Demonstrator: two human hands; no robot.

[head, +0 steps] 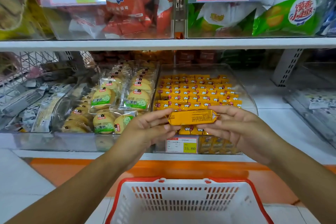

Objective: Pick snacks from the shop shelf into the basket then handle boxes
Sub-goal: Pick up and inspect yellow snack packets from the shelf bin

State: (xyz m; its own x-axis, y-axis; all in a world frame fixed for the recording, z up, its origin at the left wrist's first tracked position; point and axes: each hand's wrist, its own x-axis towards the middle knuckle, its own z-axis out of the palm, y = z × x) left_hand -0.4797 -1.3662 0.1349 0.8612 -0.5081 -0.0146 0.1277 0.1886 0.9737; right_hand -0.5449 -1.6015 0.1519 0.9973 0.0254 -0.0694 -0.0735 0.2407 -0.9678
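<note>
Two hands shared the load in our head view: our left hand (151,129) pinched the left end of a small yellow-orange foil-wrapped snack bar (191,117) between fingers and thumb, and our right hand (234,129) pinched its right end the same way. We held it level in the air, just in front of the clear plastic tray of matching yellow packets (196,92) and above the white plastic basket with a red rim (183,181), which stood well below. Round biscuits in clear wrappers (112,100) lay in the bin to the left. We judged the bar light enough for one hand, its glossy wrapper slippery and likely to crinkle, and its filling possibly crumbly if squeezed. A gentle grip across the firm middle, or at the crimped end seams, seemed the safest hold.
</note>
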